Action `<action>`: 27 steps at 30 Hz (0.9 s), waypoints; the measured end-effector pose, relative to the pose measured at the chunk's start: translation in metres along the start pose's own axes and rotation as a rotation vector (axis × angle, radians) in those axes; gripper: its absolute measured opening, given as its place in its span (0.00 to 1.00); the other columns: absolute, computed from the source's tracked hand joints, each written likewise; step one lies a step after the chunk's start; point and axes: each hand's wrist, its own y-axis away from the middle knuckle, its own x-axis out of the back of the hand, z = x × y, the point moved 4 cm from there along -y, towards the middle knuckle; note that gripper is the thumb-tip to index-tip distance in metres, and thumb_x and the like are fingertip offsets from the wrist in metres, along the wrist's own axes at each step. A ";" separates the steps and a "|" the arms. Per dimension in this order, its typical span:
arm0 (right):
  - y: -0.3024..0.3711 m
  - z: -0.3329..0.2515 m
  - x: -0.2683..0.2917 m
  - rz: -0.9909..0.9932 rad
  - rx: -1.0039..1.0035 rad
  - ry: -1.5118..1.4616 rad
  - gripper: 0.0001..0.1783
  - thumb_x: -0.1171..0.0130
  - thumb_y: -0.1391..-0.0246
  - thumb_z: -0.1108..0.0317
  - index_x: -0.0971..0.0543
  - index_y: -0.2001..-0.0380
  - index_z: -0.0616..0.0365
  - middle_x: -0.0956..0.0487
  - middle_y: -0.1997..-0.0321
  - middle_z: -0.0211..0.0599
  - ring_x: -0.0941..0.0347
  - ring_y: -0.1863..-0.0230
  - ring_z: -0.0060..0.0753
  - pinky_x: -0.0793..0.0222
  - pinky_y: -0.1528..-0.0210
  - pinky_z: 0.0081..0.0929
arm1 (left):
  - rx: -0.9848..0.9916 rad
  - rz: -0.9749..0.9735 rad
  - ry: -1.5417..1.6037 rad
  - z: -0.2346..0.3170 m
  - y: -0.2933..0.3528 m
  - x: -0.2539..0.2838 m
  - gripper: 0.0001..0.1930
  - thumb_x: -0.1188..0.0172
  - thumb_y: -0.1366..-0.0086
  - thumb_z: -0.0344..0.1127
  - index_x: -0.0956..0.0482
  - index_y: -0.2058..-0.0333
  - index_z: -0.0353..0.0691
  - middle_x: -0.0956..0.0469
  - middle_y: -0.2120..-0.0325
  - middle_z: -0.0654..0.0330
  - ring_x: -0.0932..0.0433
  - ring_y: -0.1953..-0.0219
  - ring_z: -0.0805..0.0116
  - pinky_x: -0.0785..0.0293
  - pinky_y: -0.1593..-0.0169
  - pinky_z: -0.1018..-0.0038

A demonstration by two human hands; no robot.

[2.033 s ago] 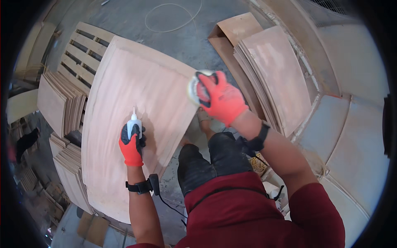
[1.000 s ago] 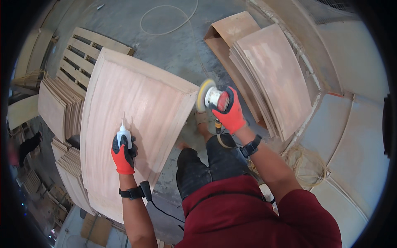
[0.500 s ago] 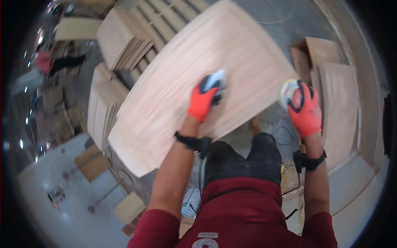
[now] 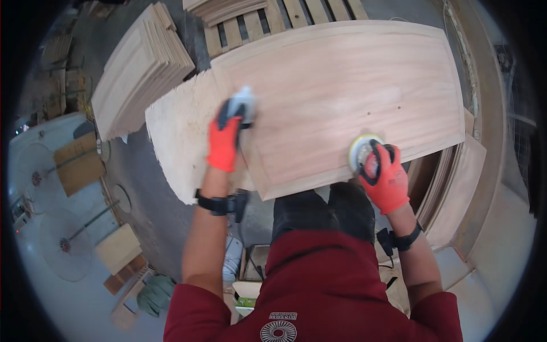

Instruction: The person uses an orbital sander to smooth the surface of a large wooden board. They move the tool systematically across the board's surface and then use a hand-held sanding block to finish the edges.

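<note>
Standing at the near edge of a wooden panel [image 4: 342, 74], the person [image 4: 325, 273] holds one item per hand. Left hand [image 4: 226, 134], in a red-and-black glove: grip clamped around a white bottle [image 4: 244, 102], which is blurred and sits over the panel close to its left edge. Right hand [image 4: 388, 176], gloved alike: grip clamped over the top of a round sander [image 4: 358, 153], positioned by the middle of the near edge. Contact between either item and the panel cannot be determined. Two small dark spots [image 4: 399, 107] mark the panel beyond the sander. A pale, ragged-edged sheet [image 4: 185, 122] shows past the left edge. A slatted pallet [image 4: 273, 18] lies beyond the far edge.
</note>
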 end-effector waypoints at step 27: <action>-0.017 -0.032 -0.031 0.115 -0.283 -0.103 0.40 0.29 0.54 0.60 0.31 0.36 0.39 0.31 0.43 0.51 0.20 0.55 0.56 0.21 0.54 0.46 | -0.540 -0.252 -0.994 0.043 -0.132 -0.039 0.38 0.29 0.42 0.47 0.32 0.35 0.41 0.31 0.36 0.48 0.34 0.34 0.47 0.37 0.32 0.58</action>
